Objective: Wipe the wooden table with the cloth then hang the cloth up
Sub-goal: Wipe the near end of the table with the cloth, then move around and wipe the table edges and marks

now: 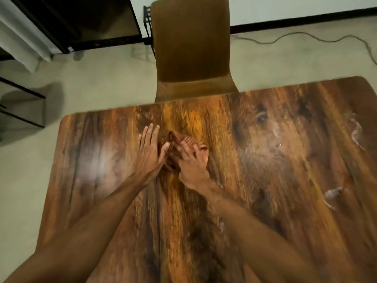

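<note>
The wooden surface (265, 180) filled most of the view, streaked with pale smears toward its right side. A brown chair (191, 48) stood at its far edge, tucked close. Nearer than the chair, around the middle of the surface, the left hand (150, 154) lay flat with fingers spread, its thumb touching the cloth (179, 141). The right hand (192, 164), blurred, pressed down on the bunched brown checked cloth, fingers curled over it, just beside the left hand.
</note>
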{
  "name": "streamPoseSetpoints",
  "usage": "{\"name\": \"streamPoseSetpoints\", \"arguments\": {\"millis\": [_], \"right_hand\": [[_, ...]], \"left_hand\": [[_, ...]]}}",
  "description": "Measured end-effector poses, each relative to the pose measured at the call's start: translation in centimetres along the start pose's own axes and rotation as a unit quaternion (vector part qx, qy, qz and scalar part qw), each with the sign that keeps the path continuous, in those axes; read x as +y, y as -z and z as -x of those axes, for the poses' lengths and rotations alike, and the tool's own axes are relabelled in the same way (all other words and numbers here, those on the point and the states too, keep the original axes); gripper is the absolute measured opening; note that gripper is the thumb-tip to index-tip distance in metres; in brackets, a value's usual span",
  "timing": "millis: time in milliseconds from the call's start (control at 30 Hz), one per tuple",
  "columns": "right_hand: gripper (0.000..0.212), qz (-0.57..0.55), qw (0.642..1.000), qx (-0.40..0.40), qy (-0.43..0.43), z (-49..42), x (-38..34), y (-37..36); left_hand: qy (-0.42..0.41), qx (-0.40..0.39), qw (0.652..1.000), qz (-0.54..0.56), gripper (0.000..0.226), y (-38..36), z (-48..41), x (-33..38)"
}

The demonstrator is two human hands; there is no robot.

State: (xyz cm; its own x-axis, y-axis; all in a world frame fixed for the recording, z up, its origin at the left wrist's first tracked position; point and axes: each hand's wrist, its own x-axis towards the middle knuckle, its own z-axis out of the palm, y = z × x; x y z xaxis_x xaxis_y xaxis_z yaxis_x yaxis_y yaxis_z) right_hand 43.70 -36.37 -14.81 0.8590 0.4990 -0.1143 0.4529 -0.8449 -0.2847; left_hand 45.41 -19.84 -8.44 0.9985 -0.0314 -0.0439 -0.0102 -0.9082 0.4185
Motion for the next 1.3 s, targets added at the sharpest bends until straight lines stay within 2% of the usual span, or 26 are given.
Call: {"name": "streamPoseSetpoints", "arguments": {"millis": [100,167,233,333,367,400,500,567,633,733,767,800,867,933,967,1033,1133,1167,1233,1300], "right_hand": [[0.074,-0.052,0.989,0.023,-0.139,4.6,5.4,1.7],[0.080,-0.074,0.972,0.033,-0.220,7.2,6.3,3.0],[0.085,-0.058,0.978,0.021,-0.198,9.5,1.6,2.1],[0.081,-0.056,0.998,-0.029,-0.031,14.6,-7.0,-1.5],[0.079,-0.055,0.998,-0.028,-0.013,15.9,-7.2,-2.1],[0.077,-0.052,0.998,-0.004,-0.027,16.6,-5.9,-2.1],[0.083,-0.064,0.979,0.019,-0.193,17.8,0.0,-0.6],[0.085,-0.076,0.962,0.044,-0.259,18.0,0.4,0.1],[0.092,-0.062,0.973,0.031,-0.220,18.4,-4.8,-1.5],[0.094,-0.061,0.997,-0.016,-0.050,21.9,-15.2,-5.8],[0.092,-0.054,0.998,-0.024,-0.032,22.9,-16.1,-6.4],[0.086,-0.046,0.998,0.003,-0.048,23.9,-15.3,-6.2],[0.078,-0.051,0.988,0.018,-0.142,25.8,-11.4,-4.9],[0.082,-0.083,0.963,0.021,-0.257,27.3,-8.0,-3.2],[0.083,-0.079,0.955,0.020,-0.287,27.8,-8.3,-2.6],[0.085,-0.066,0.963,0.006,-0.262,28.0,-12.9,-3.4],[0.089,-0.072,0.993,-0.038,-0.080,30.2,-22.7,-7.8],[0.088,-0.060,0.996,-0.047,-0.051,31.4,-24.0,-8.8],[0.081,-0.040,0.994,-0.014,-0.097,33.2,-21.6,-8.5],[0.077,-0.060,0.972,-0.013,-0.227,35.0,-17.0,-6.7]], "left_hand": [[0.007,-0.016,1.000,0.025,0.064,-0.3,3.1,0.5],[0.003,-0.016,0.999,0.032,0.063,-0.4,4.7,1.1],[-0.002,-0.022,0.999,0.040,0.063,-0.8,6.4,1.5],[-0.015,-0.028,0.999,0.032,0.062,-1.8,8.7,1.6],[-0.020,-0.031,0.999,0.030,0.063,-2.0,9.4,1.4],[-0.025,-0.032,0.999,0.032,0.064,-2.1,10.0,1.3],[-0.038,-0.044,0.998,0.038,0.067,-2.2,12.0,0.6],[-0.038,-0.036,0.998,0.038,0.067,-1.9,13.4,0.2],[-0.040,-0.035,0.998,0.037,0.065,-1.6,15.2,-0.2],[-0.050,-0.030,0.998,0.030,0.063,-1.3,18.4,-0.6],[-0.051,-0.032,0.998,0.034,0.064,-1.1,19.3,-0.7],[-0.055,-0.033,0.997,0.043,0.064,-1.0,20.4,-0.9],[-0.056,-0.041,0.996,0.059,0.065,-0.8,22.5,-1.5],[-0.060,-0.038,0.995,0.066,0.065,-0.7,24.3,-2.1],[-0.059,-0.030,0.996,0.066,0.065,-0.5,25.5,-2.5],[-0.056,-0.025,0.996,0.069,0.066,-0.4,27.9,-3.0],[-0.046,-0.023,0.997,0.058,0.066,-0.7,31.0,-3.7],[-0.045,-0.024,0.997,0.057,0.066,-0.8,31.6,-4.1],[-0.037,-0.026,0.997,0.067,0.066,-0.8,32.4,-4.6],[-0.038,-0.029,0.996,0.069,0.067,-0.9,33.2,-4.8]]}}
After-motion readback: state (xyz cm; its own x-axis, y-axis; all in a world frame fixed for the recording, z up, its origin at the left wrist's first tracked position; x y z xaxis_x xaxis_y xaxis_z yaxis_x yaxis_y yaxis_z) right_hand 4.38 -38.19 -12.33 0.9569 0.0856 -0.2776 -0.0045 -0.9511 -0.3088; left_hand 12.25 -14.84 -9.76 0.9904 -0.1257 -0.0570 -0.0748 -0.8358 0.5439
